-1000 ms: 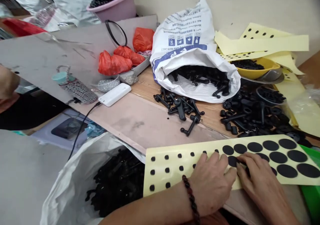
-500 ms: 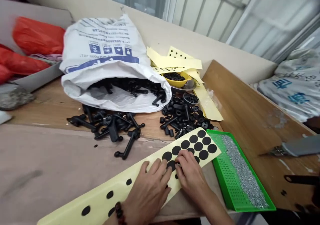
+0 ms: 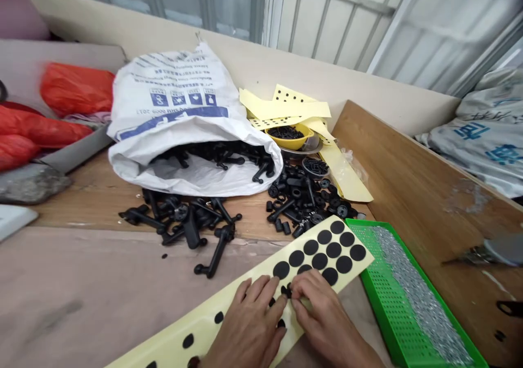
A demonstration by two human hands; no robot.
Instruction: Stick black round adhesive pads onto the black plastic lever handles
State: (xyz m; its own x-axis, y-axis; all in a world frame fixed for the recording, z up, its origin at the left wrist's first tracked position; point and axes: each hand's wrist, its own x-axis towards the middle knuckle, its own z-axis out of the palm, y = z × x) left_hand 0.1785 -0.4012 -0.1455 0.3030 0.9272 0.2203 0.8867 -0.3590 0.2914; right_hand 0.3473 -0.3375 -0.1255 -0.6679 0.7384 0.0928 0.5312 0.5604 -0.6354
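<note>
A pale yellow backing sheet (image 3: 245,289) lies slantwise on the work surface, with rows of round black stickers (image 3: 319,260) at its upper right end and smaller black dots (image 3: 188,341) along the lower part. My left hand (image 3: 251,324) rests on the sheet, fingers spread and pressing it down. Beside its index finger, my right hand (image 3: 327,316) pinches a black sticker (image 3: 287,290) that is bent up off the paper between thumb and fingertips. Part of that sticker is hidden by the fingers.
Black plastic handles (image 3: 212,248) spill from a white woven sack (image 3: 175,117). Small black parts (image 3: 300,193) lie before a yellow bowl (image 3: 292,140) and used yellow sheets (image 3: 347,177). On the right, a green basket (image 3: 379,302) holds small metal pieces; a wooden board (image 3: 392,177) stands behind.
The sticker at my right fingertips, flat on the sheet before, is now bent and partly lifted. My left hand stays flat on the sheet. The whole view has shifted slightly.
</note>
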